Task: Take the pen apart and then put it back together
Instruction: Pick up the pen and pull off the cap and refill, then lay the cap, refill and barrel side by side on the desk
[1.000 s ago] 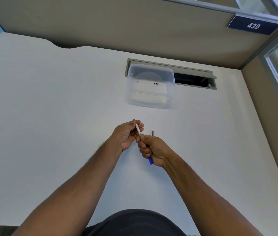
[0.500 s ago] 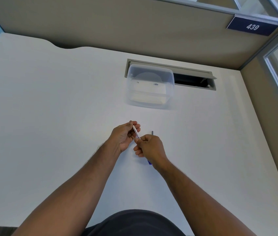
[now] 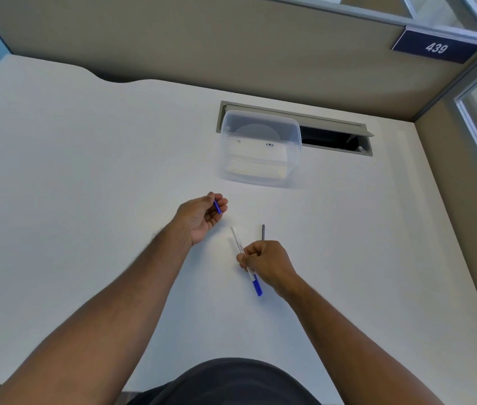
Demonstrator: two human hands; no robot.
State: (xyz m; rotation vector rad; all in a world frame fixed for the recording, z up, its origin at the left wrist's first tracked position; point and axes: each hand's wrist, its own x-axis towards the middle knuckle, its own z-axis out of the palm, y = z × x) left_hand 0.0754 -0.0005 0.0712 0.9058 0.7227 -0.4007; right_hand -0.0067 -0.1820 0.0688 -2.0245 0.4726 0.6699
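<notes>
Looking down from the head view:
Right hand (image 3: 266,263): fingers curled, its grip clamped on the pen barrel (image 3: 241,252); the white barrel slants away and leftward, with its blue end (image 3: 257,287) sticking out nearest the person.
Left hand (image 3: 202,214): raised off to the left, well apart from the right hand, grip pinched together on a small blue piece (image 3: 217,206) between thumb and fingertips.
Thin dark rod (image 3: 263,231): lying on the bench (image 3: 85,185) just beyond the right hand's knuckles, loose, touched by neither hand.
Clear plastic box (image 3: 260,147): farther back on the bench, standing against a grey cable slot (image 3: 336,135).
Sign (image 3: 435,48): dark blue, reading 439, on the partition.
</notes>
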